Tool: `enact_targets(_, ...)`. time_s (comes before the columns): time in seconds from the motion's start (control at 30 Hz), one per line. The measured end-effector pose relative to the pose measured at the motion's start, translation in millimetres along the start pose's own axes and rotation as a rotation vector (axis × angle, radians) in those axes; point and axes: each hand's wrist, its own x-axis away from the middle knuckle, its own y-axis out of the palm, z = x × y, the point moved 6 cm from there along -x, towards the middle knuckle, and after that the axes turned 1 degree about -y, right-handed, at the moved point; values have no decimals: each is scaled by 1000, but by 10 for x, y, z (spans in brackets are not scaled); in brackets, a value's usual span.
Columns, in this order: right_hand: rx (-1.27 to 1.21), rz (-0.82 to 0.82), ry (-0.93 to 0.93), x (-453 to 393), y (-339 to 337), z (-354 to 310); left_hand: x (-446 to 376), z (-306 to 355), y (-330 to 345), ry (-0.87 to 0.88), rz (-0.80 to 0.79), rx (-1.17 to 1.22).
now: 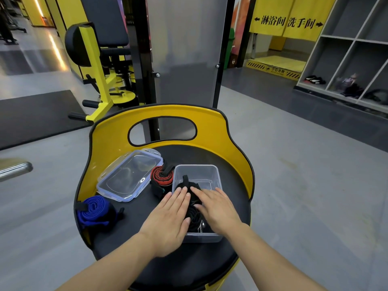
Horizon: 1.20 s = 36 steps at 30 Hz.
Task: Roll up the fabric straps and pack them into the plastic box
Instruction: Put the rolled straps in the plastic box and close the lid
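Blue strap roll (pixel 94 211) lies well left of the fingers; clear lid (pixel 128 175) beyond it. Red-black roll (pixel 162 176) sits just past the left fingertips, outside the plastic box (pixel 210 175). Left hand (pixel 170 219) and right hand (pixel 216 208), fingers straight and together, press the black strap (pixel 194 213) inside the box.

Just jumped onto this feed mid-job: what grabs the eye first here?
Both hands, the left hand and right hand, press flat on a black strap inside the clear plastic box on the yellow-backed seat. Left of the box lie a red-and-black rolled strap, the lid and a blue rolled strap.
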Motion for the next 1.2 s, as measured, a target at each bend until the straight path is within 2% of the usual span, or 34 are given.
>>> enact_targets(0.53,33,13,-3,-1,-56,-19,-17,-19,89,-25,-42,25)
enact_targets(0.73,52,-49,27,12,-13,-68,-42,-33,47,-28,-170,86)
enact_targets(0.9,-107,11,74,152,-184,-127,-64,-64,16,-50,-213,74)
enact_targets(1.07,-124,-143,52,293,-143,-88,-80,-41,-14,-70,-251,97)
enact_targets(1.2,-65,-206,37,293,-106,-67,-88,-65,-19,-88,-259,132)
